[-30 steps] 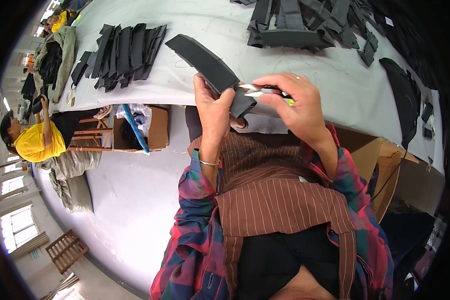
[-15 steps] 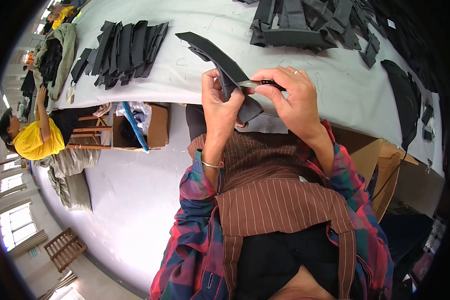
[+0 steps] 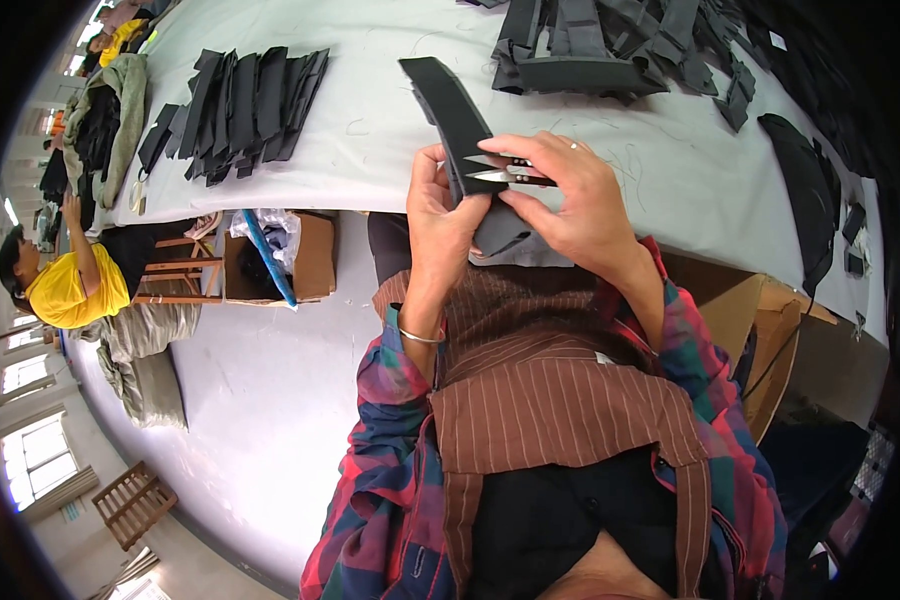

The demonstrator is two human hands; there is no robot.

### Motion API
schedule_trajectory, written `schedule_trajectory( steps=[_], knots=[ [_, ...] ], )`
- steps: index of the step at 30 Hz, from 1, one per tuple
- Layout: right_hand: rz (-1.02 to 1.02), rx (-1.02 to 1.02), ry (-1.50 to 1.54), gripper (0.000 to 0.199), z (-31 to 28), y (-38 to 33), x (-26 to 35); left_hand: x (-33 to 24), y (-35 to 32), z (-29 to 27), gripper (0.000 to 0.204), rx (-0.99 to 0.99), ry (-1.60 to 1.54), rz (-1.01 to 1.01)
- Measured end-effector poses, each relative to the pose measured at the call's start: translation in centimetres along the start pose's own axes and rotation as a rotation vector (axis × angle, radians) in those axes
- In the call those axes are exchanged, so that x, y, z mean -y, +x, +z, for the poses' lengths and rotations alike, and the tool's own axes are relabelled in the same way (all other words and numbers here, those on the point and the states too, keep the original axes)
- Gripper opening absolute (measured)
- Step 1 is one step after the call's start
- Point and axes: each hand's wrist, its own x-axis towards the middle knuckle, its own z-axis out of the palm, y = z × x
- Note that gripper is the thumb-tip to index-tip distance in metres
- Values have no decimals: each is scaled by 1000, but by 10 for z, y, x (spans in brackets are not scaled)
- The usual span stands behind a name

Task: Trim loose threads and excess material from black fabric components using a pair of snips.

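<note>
A dark grey fabric strip (image 3: 457,112) is pinched in my left hand (image 3: 437,225), its upper part standing up over the table and its lower end bent below my fingers. My right hand (image 3: 580,205) is closed around thread snips (image 3: 515,177). Their two pointed blades are parted and lie against the strip's right side, just above my left thumb. Whether a thread is between the blades is too small to tell.
On the white-covered table (image 3: 370,170) lie a row of dark strips (image 3: 250,110) at left and a looser heap (image 3: 590,72) at far right. A black bag-like piece (image 3: 798,190) hangs at right. Cardboard boxes (image 3: 315,260) stand below. A person in yellow (image 3: 80,283) works at left.
The strip has swung more upright. The snips' blades, together before, are now spread apart at the strip's edge.
</note>
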Motion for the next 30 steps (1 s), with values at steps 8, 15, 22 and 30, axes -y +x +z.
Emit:
schedule_trajectory(
  steps=[8, 15, 22, 30],
  knots=[
    [76, -163, 89, 13, -2, 8, -8, -1, -12, -2, 37, 203, -84, -152],
    [434, -239, 710, 20, 0, 15, -21, -6, -11, -19, 31, 213, 642, 278],
    [682, -23, 1011, 15, -2, 11, -30, -17, -18, -11, 15, 230, 226, 28],
    [313, -29, 319, 25, -19, -5, -15, -6, -10, -30, 19, 107, 155, 16]
  ],
)
